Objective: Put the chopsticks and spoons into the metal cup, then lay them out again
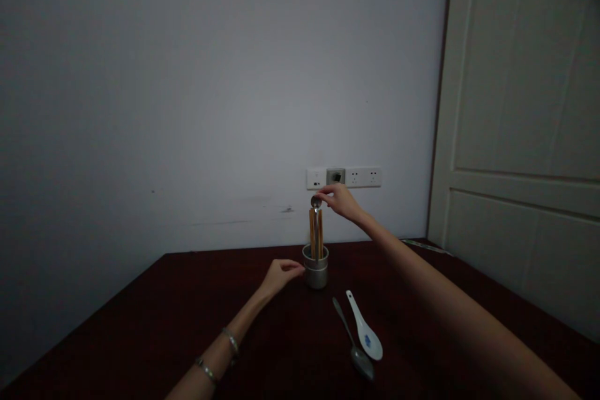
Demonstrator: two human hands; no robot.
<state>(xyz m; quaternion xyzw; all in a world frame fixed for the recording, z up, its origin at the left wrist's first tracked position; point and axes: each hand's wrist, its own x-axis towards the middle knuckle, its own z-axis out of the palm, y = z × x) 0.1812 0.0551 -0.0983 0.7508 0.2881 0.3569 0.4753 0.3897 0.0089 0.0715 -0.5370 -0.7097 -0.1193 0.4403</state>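
Observation:
A grey metal cup [317, 277] stands upright on the dark red table, with several wooden chopsticks [312, 231] in it. Among the chopsticks is a metal spoon [315, 201], its rounded end up and its shaft running down into the cup. My right hand [340, 200] pinches that upper end between thumb and fingers. Low on the left, my left hand [281, 275] has its thumb and fingers drawn together at the cup's side, holding its edge. In front of the cup lie a white soup spoon [365, 329] with a blue mark and a second metal spoon [356, 347], side by side.
Behind the table [154, 319] rises a pale wall [210, 106] with a row of sockets [363, 177] just beyond my right hand. A white panelled door [525, 125] stands on the right. A thin pale strip [426, 246] lies at the table's back right edge.

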